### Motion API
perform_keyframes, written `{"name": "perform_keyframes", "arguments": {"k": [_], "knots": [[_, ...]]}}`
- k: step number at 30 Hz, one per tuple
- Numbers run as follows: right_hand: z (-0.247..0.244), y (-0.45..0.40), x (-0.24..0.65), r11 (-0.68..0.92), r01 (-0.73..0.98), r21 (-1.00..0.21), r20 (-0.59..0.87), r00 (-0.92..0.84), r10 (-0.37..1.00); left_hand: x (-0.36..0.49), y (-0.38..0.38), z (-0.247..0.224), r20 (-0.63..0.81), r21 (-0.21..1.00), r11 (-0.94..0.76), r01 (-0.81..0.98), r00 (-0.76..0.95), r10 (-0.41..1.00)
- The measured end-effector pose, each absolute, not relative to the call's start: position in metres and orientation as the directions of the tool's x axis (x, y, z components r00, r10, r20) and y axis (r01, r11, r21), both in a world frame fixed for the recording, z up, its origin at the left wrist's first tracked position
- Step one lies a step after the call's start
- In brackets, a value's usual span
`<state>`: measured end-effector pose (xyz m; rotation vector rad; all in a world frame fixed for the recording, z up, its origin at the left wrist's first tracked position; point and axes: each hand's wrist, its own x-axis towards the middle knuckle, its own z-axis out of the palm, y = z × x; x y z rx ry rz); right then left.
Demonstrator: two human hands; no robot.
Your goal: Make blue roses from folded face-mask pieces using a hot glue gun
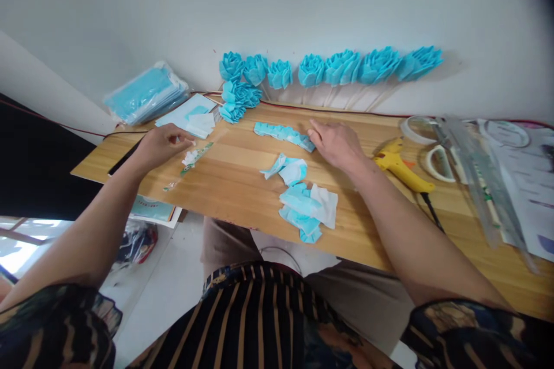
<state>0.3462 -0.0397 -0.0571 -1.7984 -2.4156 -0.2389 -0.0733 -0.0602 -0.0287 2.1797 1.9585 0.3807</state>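
My left hand point(162, 147) hovers over the left part of the wooden table, thumb and fingertips pinched together. Whatever small whitish bit is between them is too small to name. Just below those fingertips lie white scraps point(190, 157) on a clear strip with green print point(201, 153). My right hand point(337, 141) rests at the right end of a pleated light-blue fabric strip point(281, 132), index finger stretched out and thumb apart. Nearer to me are crumpled blue and white fabric pieces point(293, 172) and a larger pile of them point(303, 204).
Several blue fabric flowers point(311, 70) on stems lean against the wall. Behind my left hand are a bag of blue masks point(145, 95) and flat fabric sheets point(190, 115). A yellow glue gun point(402, 167), scissors point(439, 162), a tape roll point(419, 130) and plastic sleeves point(471, 173) lie rightward.
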Motion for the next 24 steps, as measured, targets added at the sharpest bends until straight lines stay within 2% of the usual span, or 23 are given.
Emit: {"name": "perform_keyframes", "arguments": {"k": [3,5,8,10,13,17,20,22,24], "knots": [[-0.058,-0.039,0.347,0.284,0.958,0.034,0.191,-0.285,0.939,-0.072,-0.062,-0.029,0.076,0.342,-0.089,0.935,0.066,0.995],[-0.058,-0.039,0.347,0.284,0.959,0.021,0.192,-0.283,0.940,-0.074,-0.061,-0.029,0.071,0.275,-0.113,0.955,0.097,0.993],[-0.058,-0.038,0.348,0.286,0.958,-0.004,0.189,-0.280,0.941,-0.078,-0.058,-0.031,0.108,0.167,-0.248,0.954,0.232,0.967],[-0.058,-0.038,0.349,0.284,0.958,-0.021,0.185,-0.276,0.943,-0.079,-0.059,-0.031,0.170,0.185,-0.280,0.942,0.250,0.953],[-0.058,-0.038,0.351,0.285,0.957,-0.052,0.176,-0.272,0.946,-0.074,-0.064,-0.028,0.226,0.285,-0.167,0.944,0.103,0.969],[-0.058,-0.037,0.353,0.287,0.951,-0.113,0.163,-0.267,0.950,-0.066,-0.072,-0.024,0.150,0.322,-0.031,0.946,-0.019,0.988],[-0.059,-0.035,0.356,0.297,0.937,-0.183,0.171,-0.268,0.948,-0.065,-0.073,-0.026,0.089,0.289,0.047,0.956,-0.076,0.993],[-0.061,-0.033,0.359,0.316,0.918,-0.240,0.196,-0.273,0.942,-0.065,-0.072,-0.030,0.122,0.241,0.058,0.969,-0.089,0.988],[-0.062,-0.031,0.362,0.343,0.890,-0.300,0.234,-0.279,0.931,-0.067,-0.069,-0.034,0.196,0.176,-0.030,0.984,-0.005,0.981]]}}
